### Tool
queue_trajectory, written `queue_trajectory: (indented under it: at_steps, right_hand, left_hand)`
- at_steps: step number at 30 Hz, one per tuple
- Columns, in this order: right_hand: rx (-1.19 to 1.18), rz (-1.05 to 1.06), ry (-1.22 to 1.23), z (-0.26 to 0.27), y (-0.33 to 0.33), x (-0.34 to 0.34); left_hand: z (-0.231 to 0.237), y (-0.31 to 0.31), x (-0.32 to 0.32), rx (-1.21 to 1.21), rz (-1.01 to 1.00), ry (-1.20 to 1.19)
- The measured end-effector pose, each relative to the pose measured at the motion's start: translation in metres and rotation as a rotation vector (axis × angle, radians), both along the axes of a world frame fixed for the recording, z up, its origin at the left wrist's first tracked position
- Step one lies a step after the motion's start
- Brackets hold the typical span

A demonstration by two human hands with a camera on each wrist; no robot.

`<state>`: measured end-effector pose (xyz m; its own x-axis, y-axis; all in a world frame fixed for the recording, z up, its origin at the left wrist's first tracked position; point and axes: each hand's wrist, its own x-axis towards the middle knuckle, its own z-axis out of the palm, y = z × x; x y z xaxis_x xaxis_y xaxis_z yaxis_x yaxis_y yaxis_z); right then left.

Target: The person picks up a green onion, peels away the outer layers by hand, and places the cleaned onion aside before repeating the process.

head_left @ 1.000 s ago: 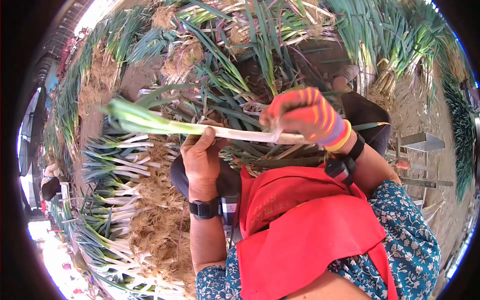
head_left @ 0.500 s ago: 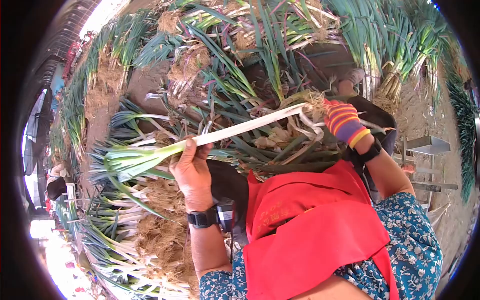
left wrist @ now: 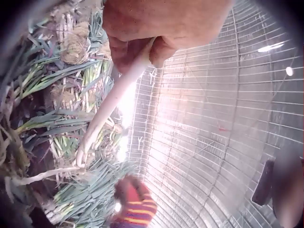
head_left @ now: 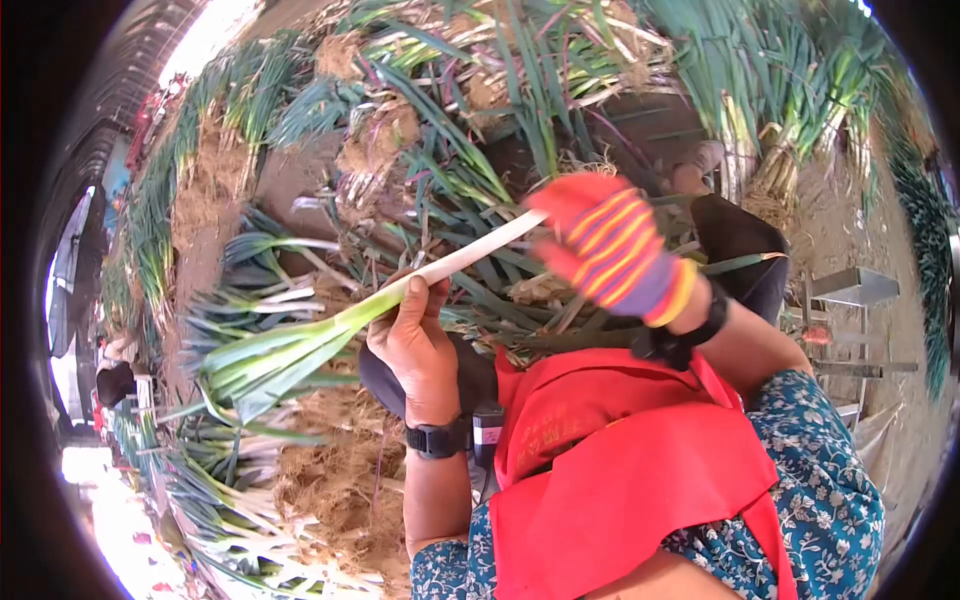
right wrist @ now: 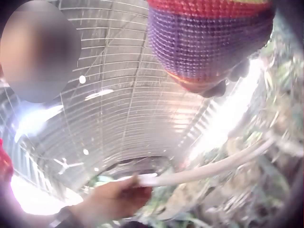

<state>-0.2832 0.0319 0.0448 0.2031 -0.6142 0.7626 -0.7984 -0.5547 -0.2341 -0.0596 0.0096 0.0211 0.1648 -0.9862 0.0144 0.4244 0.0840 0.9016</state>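
My bare left hand (head_left: 415, 345) (left wrist: 164, 28) grips a leek (head_left: 475, 248) (left wrist: 107, 104) by its pale stem, thumb on top, leaves fanning to the lower left in the head view. The gloved right hand (head_left: 610, 250) (right wrist: 211, 42) covers the stem's far end in the head view. Both wrist views show a gap between glove and stem; its fingers look loosely bent and blurred. From the stem's far end hangs a thin pale strip (left wrist: 47, 175).
Trimmed-looking leeks (head_left: 245, 455) with brown roots (head_left: 335, 480) lie in a row at the left. Loose leeks and leaves cover the ground ahead, with upright bundles (head_left: 735, 100) at the upper right. A metal stand (head_left: 856, 287) is at the right.
The right hand has moved left from beside the root end to over the stem. The left hand has shifted slightly right, and the leek's leafy end has dropped lower.
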Motion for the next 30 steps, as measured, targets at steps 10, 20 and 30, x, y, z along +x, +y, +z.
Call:
queue_trajectory:
  at_steps: [10, 20, 30]
  right_hand:
    - [0.183, 0.132, -0.041, -0.011, -0.022, 0.055]
    - [0.250, -0.307, -0.245, -0.039, -0.045, -0.044]
    - [-0.004, -0.321, -0.544, -0.059, -0.035, -0.082]
  left_hand:
    - [-0.007, 0.016, -0.005, -0.157, -0.247, -0.001]
    - [0.002, 0.010, 0.014, -0.161, -0.247, 0.000]
    - [0.006, 0.001, 0.015, -0.069, -0.039, -0.007]
